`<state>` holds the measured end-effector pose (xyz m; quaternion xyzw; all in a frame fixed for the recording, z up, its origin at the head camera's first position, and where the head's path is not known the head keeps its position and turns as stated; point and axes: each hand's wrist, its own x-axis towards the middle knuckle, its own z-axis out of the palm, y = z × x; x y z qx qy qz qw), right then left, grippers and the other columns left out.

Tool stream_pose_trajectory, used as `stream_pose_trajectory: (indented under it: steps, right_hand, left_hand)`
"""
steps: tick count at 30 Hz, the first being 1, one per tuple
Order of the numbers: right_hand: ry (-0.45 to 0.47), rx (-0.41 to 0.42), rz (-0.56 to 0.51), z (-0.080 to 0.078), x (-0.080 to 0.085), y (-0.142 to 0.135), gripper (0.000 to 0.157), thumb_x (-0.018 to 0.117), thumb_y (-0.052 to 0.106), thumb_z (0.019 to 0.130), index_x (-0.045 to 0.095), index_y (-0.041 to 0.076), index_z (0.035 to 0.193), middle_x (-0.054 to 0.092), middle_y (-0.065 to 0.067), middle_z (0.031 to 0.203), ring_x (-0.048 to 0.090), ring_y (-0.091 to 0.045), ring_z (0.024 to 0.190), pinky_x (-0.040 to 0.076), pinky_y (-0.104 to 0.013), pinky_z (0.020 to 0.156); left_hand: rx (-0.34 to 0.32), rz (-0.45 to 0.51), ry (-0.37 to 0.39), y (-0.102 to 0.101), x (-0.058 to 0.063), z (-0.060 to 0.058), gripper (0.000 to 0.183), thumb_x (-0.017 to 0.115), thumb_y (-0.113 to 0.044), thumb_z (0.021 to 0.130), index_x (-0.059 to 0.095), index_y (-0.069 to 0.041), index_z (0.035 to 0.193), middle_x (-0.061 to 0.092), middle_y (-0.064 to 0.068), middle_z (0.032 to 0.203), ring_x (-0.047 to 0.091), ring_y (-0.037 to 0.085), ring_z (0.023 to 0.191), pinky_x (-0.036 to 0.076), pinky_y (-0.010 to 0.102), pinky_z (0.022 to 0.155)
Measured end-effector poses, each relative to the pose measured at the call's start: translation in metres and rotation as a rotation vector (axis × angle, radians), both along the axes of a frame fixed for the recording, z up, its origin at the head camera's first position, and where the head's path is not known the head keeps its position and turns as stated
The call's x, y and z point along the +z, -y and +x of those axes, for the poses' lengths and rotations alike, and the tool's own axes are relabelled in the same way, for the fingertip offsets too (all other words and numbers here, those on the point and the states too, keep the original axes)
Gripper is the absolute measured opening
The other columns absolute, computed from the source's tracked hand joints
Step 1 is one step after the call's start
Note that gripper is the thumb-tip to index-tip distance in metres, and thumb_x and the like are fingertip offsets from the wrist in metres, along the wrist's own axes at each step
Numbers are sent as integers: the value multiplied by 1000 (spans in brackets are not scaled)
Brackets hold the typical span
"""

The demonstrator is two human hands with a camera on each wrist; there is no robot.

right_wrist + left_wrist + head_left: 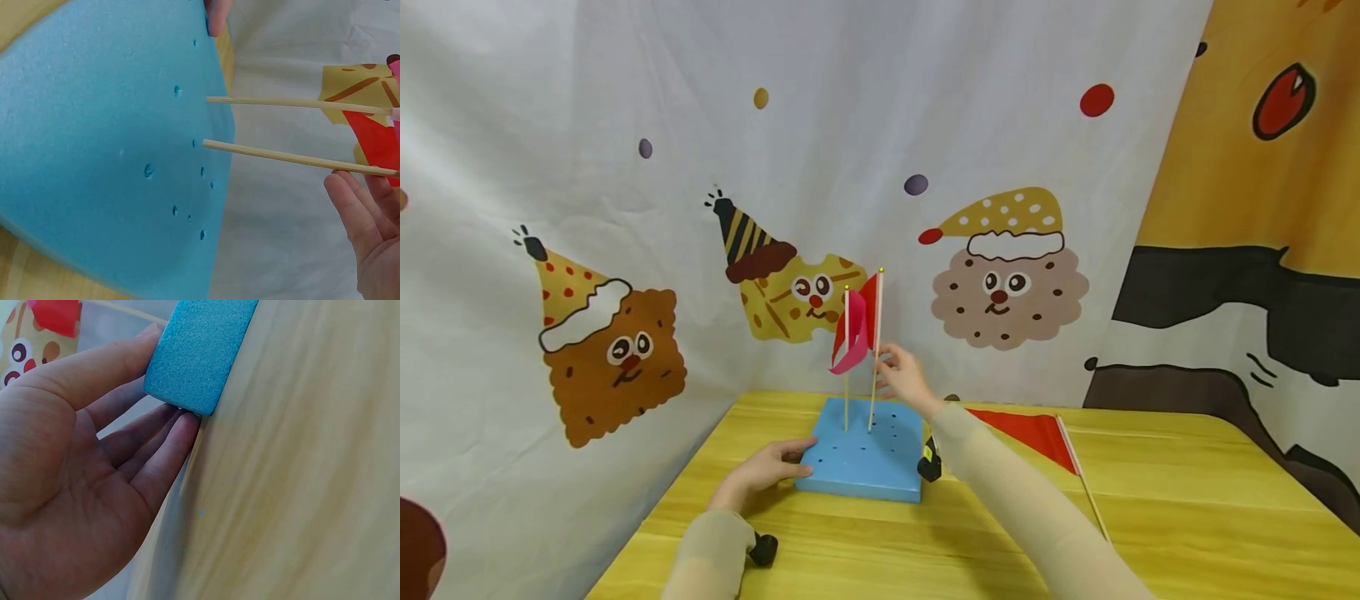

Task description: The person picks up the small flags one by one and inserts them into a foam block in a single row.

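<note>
The pink flag (855,354) is stood up in the blue block (857,485), which is held at its edge by the left hand (766,468). A red flag (872,312) is pinched by the right hand (906,380) — whether it is pushed in cannot be told. Another red flag (1033,437) seems left to do — laid on the table (1195,475).

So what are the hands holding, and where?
The right hand holds the red flag by its stick, just below the cloth; the left hand grips the blue block by its left edge.
</note>
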<state>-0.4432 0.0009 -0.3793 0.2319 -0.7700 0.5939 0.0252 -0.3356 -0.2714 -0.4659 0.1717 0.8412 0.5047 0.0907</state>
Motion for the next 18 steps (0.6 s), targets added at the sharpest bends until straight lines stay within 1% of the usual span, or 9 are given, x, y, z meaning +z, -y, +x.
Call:
stream_pose_trajectory:
  steps: [5,7,10,14,17,18]
  right_hand:
    - [4,2,13,0,-3,1,23,56,15,100,57,6,121,65,-26,105,67,-45,83,56,-55,66]
    - [9,7,15,0,-4,2,24,56,15,100,57,5,122,64,-28,107,66,-47,85,57,-52,64]
    - [9,9,22,-1,-6,2,24,55,14,100,56,4,123,63,-28,107,67,-45,84,58,-45,60]
    - [19,4,34,1,-7,1,23,56,17,100,57,7,121,65,-21,101,68,-42,83,58,-39,58]
    - [9,5,37,3,-8,1,23,57,18,100,58,7,120,66,-15,97,68,-41,82,58,-41,58]
    - [3,6,36,3,-9,1,22,57,18,100,58,7,120,66,-15,97,68,-41,82,58,-43,59]
  left_hand:
    - [-5,3,-2,0,1,1,62,66,-19,94,40,0,147,37,28,147,39,44,132,40,51,102]
    - [0,5,1,0,1,0,62,67,-19,94,41,-1,147,37,28,147,39,44,132,40,51,102]
    - [4,7,7,0,1,0,62,67,-20,93,41,-1,147,38,28,147,39,43,132,40,51,102]
    - [-5,11,7,0,0,-1,63,68,-20,93,41,0,146,38,29,146,39,44,131,40,51,102]
    - [-11,11,5,0,-1,-1,64,67,-21,93,40,0,147,37,28,147,38,44,132,40,51,102]
    - [-13,9,4,1,-1,-1,64,67,-21,93,40,0,147,37,28,147,38,45,132,40,51,102]
